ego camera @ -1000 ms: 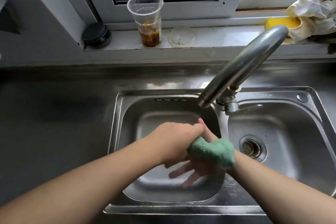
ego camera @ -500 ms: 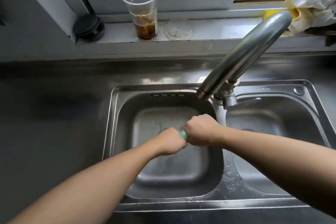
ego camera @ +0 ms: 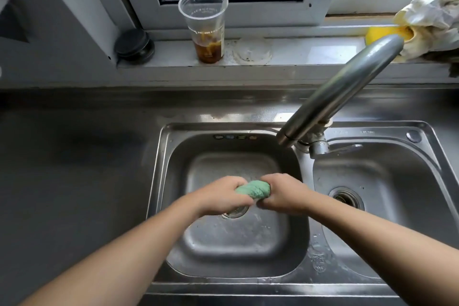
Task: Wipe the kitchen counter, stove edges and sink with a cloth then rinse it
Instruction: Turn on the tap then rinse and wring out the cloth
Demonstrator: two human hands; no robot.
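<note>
While both fists clamp the twisted green cloth at frame centre, left hand and right hand above the left sink basin, wrung drips could splash the steel counter if they drift sideways.

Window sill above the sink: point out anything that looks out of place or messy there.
A clear plastic cup with brown drink dregs and a straw stands on the sill, its loose clear lid lying beside it. At the right end, a crumpled stained cloth is heaped over something yellow.
</note>
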